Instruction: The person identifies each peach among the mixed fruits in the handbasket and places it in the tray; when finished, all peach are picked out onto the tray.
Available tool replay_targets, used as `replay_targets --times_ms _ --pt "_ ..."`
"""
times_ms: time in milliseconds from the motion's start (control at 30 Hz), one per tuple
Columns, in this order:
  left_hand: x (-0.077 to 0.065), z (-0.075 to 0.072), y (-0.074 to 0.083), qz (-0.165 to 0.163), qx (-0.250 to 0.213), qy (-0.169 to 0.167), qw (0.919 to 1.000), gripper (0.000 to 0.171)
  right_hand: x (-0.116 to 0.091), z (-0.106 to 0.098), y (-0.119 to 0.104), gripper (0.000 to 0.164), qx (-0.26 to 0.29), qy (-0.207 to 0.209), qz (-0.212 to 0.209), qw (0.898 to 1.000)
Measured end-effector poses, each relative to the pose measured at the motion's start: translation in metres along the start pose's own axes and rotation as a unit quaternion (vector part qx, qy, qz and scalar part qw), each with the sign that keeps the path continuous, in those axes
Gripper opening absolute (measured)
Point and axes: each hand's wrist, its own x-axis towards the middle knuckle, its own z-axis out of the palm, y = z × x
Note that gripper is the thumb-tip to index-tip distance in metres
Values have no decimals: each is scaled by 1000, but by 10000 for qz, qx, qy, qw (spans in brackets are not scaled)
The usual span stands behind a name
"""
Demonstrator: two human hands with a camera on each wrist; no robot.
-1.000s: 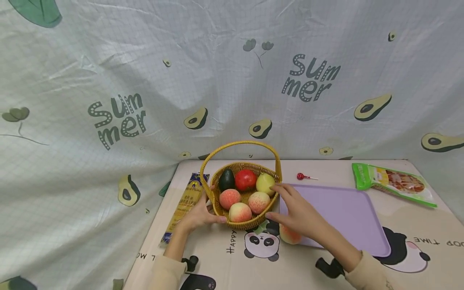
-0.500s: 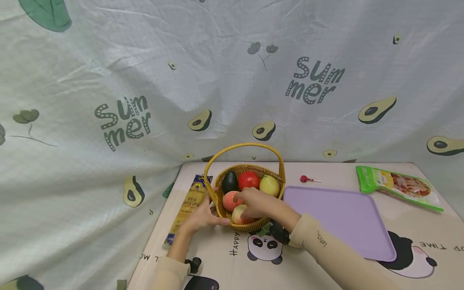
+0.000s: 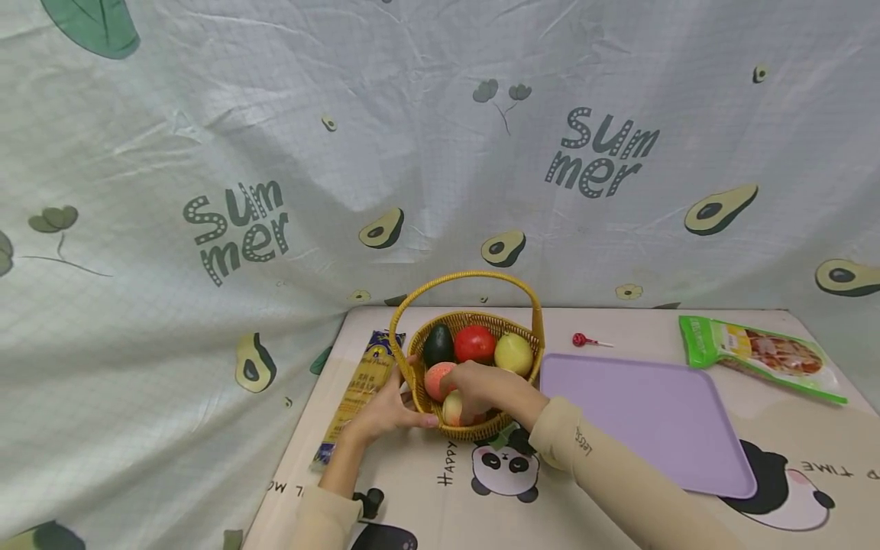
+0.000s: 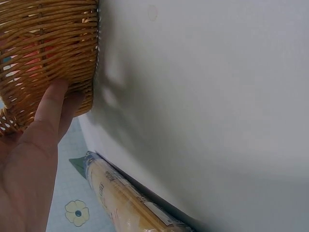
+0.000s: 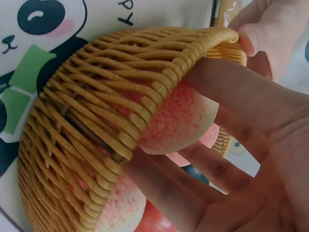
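A wicker basket (image 3: 467, 432) with a tall handle holds an avocado (image 3: 438, 346), a pomegranate-like red fruit (image 3: 475, 344), a pale green pear (image 3: 514, 354) and several peaches. My left hand (image 3: 385, 412) holds the basket's left end, fingers against the outer wall and thumb at the front rim. My right hand (image 3: 484, 389) is inside the basket, its thumb and fingers round a pink-and-cream peach (image 5: 178, 118) at the front. One peach (image 3: 437, 380) lies just left of that hand; another peach (image 5: 120, 203) shows beside its fingers in the right wrist view.
A yellow pasta packet (image 3: 357, 393) lies left of the basket. To the right are a lilac tray (image 3: 639, 420), a red lollipop (image 3: 580, 339) and a green-edged food packet (image 3: 763, 357). A printed curtain (image 3: 440, 153) hangs behind the table.
My right hand has left the basket's right rim and moved left into the basket, onto the front peach. My left hand stays at the basket. The loose peach by the tray is now hidden.
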Motion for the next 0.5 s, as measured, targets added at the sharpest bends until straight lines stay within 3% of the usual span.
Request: replay_targets --times_ms 500 --pt "1 -1 0 -18 99 -39 9999 131 -7 -2 8 50 -39 284 -597 9978"
